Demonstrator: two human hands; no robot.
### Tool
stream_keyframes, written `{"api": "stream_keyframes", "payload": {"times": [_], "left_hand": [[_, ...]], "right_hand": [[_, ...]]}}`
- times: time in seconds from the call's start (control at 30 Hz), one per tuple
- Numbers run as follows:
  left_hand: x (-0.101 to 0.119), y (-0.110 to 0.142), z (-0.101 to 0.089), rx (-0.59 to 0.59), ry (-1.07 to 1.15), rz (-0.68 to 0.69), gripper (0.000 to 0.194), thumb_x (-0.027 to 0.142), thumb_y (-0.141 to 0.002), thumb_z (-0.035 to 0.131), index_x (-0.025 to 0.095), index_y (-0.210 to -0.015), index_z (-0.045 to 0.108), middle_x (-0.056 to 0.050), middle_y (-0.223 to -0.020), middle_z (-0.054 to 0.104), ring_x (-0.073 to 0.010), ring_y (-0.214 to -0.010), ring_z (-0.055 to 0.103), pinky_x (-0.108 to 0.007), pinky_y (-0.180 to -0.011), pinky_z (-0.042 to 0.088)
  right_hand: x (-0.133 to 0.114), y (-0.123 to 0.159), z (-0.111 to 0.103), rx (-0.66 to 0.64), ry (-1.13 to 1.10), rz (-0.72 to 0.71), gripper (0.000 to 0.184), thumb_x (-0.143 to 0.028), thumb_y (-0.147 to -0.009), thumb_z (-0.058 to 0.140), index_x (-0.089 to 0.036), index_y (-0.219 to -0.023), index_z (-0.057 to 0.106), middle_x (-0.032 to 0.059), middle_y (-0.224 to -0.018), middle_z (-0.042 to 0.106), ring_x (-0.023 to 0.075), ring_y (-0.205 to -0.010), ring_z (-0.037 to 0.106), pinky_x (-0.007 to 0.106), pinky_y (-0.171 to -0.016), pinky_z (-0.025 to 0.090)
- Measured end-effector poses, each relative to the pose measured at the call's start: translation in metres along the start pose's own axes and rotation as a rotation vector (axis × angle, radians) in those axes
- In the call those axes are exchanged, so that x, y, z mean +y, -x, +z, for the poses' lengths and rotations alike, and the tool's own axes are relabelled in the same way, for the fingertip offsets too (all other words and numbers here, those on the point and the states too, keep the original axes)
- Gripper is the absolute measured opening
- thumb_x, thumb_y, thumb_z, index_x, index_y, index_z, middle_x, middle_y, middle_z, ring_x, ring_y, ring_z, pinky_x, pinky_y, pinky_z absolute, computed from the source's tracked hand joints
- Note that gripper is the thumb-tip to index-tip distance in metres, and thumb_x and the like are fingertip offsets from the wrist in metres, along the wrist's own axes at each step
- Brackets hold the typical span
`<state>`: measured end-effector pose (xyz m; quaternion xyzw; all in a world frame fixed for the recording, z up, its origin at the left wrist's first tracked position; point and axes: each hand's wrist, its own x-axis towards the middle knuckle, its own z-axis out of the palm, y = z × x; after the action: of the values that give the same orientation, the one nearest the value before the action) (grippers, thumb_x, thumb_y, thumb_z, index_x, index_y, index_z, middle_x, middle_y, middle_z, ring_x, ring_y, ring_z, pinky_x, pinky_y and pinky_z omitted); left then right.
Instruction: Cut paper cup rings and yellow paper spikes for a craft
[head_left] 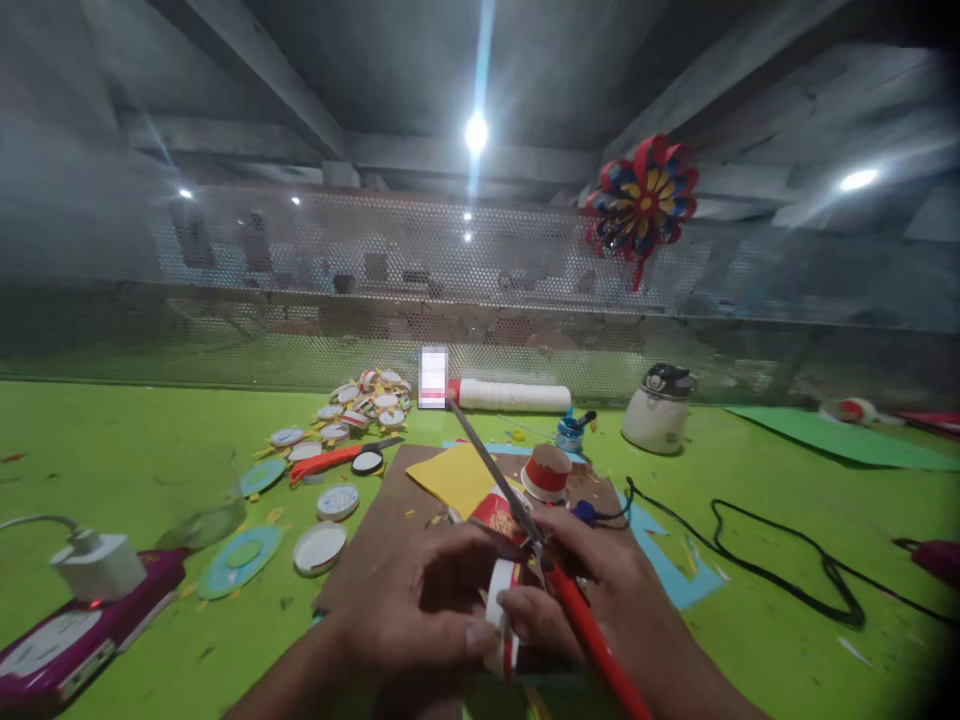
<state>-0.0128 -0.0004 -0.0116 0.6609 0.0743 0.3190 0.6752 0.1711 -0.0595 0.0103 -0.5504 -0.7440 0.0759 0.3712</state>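
Note:
My left hand (412, 600) curls its fingers and thumb around a cut paper cup piece (498, 600), white with a red band. In my right hand (592, 580) is a pair of scissors (517, 500) with red handles, its long metal blades pointing up and away. The right fingers also touch the cup piece. Just beyond the hands, a red cup piece with a gold print (499, 512) lies near a yellow paper sheet (450, 475) on a brown board (375, 545). A red and white cup base (546, 472) sits upside down at the right.
Cut cup bases (371, 400) are heaped at the back left, with blue paper discs (240, 560) nearer. An orange utility knife (326, 460), ink bottle (570, 432), stack of cups (514, 395) and phone (433, 378) stand around. A black cord (772, 555) runs right; a purple power strip (90, 630) lies left.

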Motion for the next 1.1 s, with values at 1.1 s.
{"api": "stream_keyframes", "payload": {"times": [1.1], "left_hand": [[0.013, -0.001, -0.043, 0.784, 0.348, 0.02, 0.027, 0.022, -0.08, 0.065, 0.019, -0.107, 0.064, -0.006, -0.094, 0.071, -0.0183, -0.079, 0.069, -0.025, -0.065, 0.053]], "right_hand": [[0.06, 0.001, 0.02, -0.094, 0.274, -0.017, 0.046, -0.021, -0.081, 0.058, -0.023, -0.127, 0.053, 0.0114, -0.112, 0.06, 0.0271, -0.101, 0.059, 0.045, -0.086, 0.049]]}}
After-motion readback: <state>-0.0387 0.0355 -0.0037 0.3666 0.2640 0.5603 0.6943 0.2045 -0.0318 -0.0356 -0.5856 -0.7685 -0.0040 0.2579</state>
